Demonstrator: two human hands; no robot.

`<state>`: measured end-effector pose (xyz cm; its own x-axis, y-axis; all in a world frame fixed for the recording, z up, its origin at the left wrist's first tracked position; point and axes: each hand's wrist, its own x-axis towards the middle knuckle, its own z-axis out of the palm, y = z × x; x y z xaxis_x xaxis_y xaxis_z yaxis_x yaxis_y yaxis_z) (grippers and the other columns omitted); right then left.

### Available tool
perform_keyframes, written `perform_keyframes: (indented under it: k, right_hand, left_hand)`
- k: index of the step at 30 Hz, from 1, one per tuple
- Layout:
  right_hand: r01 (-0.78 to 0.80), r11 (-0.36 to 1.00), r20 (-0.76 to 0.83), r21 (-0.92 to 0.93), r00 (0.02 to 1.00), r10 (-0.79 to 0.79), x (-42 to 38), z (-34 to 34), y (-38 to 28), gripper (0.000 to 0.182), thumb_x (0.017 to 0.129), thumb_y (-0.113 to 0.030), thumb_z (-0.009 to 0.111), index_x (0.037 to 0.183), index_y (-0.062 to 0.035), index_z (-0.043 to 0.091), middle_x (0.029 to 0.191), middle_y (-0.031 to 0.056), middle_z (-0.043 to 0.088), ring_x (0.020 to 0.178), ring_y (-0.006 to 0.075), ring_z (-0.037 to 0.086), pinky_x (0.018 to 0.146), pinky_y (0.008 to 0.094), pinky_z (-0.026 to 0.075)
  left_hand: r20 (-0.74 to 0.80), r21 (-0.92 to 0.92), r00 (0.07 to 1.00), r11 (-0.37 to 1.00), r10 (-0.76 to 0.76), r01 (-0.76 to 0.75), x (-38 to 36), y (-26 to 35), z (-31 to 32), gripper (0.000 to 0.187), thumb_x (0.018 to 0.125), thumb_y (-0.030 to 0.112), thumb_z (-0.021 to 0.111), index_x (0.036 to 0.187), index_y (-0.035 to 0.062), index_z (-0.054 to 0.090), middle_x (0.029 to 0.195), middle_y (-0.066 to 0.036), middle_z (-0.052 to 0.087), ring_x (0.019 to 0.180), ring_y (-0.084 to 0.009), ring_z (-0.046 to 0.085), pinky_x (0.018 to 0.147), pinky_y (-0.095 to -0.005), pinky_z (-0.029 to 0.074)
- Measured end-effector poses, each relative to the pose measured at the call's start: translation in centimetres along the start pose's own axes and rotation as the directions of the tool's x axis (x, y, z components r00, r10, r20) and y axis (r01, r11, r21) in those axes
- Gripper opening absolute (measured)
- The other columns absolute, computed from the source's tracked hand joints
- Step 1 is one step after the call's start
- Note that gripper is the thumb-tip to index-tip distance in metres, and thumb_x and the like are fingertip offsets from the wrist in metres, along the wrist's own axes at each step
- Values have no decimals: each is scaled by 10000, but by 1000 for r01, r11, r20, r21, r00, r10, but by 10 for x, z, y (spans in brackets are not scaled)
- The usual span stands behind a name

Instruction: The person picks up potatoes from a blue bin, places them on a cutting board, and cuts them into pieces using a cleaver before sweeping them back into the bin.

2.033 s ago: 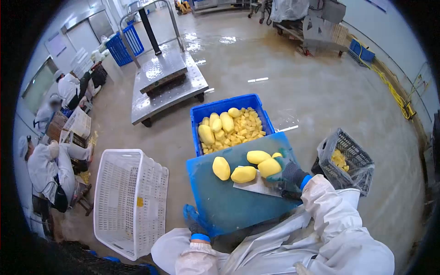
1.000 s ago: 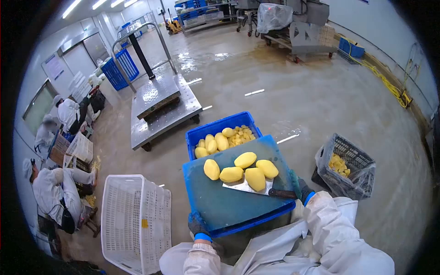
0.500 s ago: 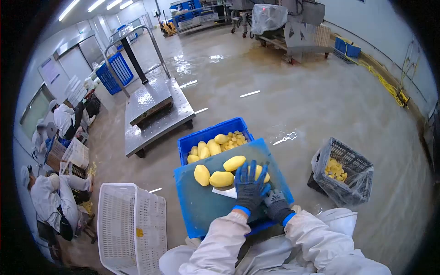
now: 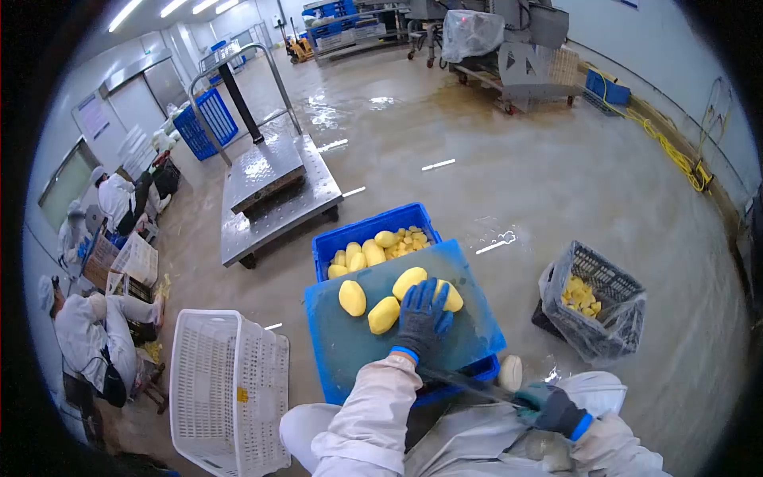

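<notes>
A blue cutting board (image 4: 350,350) lies across a blue crate, with several peeled potatoes on it. My left hand (image 4: 424,322), in a dark glove with blue fingertips, rests with fingers stretched out and apart against a potato (image 4: 448,296) at the right of the group. Close by its fingers are two more potatoes, a lower one (image 4: 384,316) and an upper one (image 4: 410,281). Another potato (image 4: 352,298) sits further left. Off the board's near right corner, my right hand (image 4: 550,409) is closed on the handle of a knife (image 4: 469,385), its blade pointing left, motion-blurred.
Behind the board, the blue crate (image 4: 318,256) holds whole potatoes and cut pieces. A grey crate (image 4: 608,274) with a plastic liner and yellow pieces stands right. Left are a white basket (image 4: 203,397), a platform scale (image 4: 274,219) and seated people (image 4: 91,338). The floor looks wet.
My right hand has drawn back from the board toward the lower right with the knife. The potatoes under my left hand have shifted and turned slightly; the blade no longer lies beside them.
</notes>
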<state>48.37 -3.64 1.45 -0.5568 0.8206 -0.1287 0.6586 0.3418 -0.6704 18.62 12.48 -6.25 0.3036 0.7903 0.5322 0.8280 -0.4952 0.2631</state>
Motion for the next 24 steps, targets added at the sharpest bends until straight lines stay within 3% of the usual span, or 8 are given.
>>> perform_keyframes:
  k: [1, 2, 5, 7, 13, 15, 19, 24]
  right_hand:
    - [-29, 995, -106, 97, 994, 39, -17, -1, -1, 234, 767, -200, 639, 933, -40, 600, 800, 116, 618, 732, 307, 598, 697, 395, 490]
    - [-361, 662, 69, 657, 903, 424, -33, 3, -5, 230, 790, -162, 658, 951, -10, 592, 772, 72, 609, 707, 195, 598, 654, 336, 507]
    - [-472, 457, 127, 754, 788, 603, -40, -6, -33, 165, 821, -124, 630, 922, -3, 582, 757, 38, 580, 660, 122, 563, 594, 291, 504]
    - [-366, 355, 112, 860, 815, 569, -35, -5, -39, 152, 833, -126, 619, 898, -6, 551, 696, 37, 553, 581, 115, 541, 543, 263, 485]
    - [-267, 442, 26, 857, 877, 480, -6, 10, -50, 167, 841, -153, 599, 918, -15, 547, 681, 25, 542, 573, 94, 529, 530, 252, 469]
    - [-283, 589, 18, 757, 910, 414, 3, 16, -48, 222, 838, -159, 599, 1012, -27, 562, 688, 10, 540, 577, 77, 513, 533, 245, 467]
    - [-295, 743, -6, 601, 928, 373, 20, 19, -53, 346, 837, -156, 596, 1165, -58, 547, 708, -18, 534, 574, 58, 487, 513, 225, 439]
    - [-240, 667, -11, 706, 937, 350, 22, 21, -51, 324, 837, -160, 599, 1141, -61, 550, 746, -21, 544, 584, 57, 485, 506, 220, 430]
  left_hand:
    - [8, 0, 1000, 1000, 9, -9, -7, -2, -5, 578, 791, 340, 585, 1317, 160, 427, 1295, -180, 439, 1201, -361, 402, 1019, -515, 273]
    - [49, 58, 995, 995, -83, 80, -19, -6, -7, 609, 789, 339, 590, 1332, 142, 401, 1307, -192, 421, 1212, -379, 383, 1018, -519, 273]
    - [97, 68, 985, 988, -146, 140, -30, -19, -6, 636, 761, 334, 624, 1316, 121, 400, 1319, -193, 399, 1211, -404, 365, 1008, -521, 285]
    - [297, 24, 919, 964, -259, 264, -20, -9, -22, 601, 739, 316, 651, 1264, 116, 438, 1295, -189, 419, 1191, -406, 380, 1001, -509, 298]
    - [391, -139, 896, 949, -210, 283, -77, -17, -30, 616, 720, 312, 685, 1259, 135, 445, 1207, -176, 484, 1130, -361, 447, 952, -458, 371]
    - [350, -416, 905, 826, -240, 380, -94, -15, -34, 655, 726, 307, 688, 1294, 126, 417, 1233, -196, 475, 1168, -380, 426, 972, -444, 367]
    - [419, -442, 814, 693, -403, 570, -103, -7, -35, 683, 745, 356, 682, 1308, 93, 400, 1251, -227, 473, 1156, -382, 465, 977, -421, 381]
    - [486, -306, 792, 777, -369, 550, -90, -7, -26, 796, 701, 418, 702, 1326, 58, 366, 1220, -242, 488, 1104, -382, 505, 946, -428, 405]
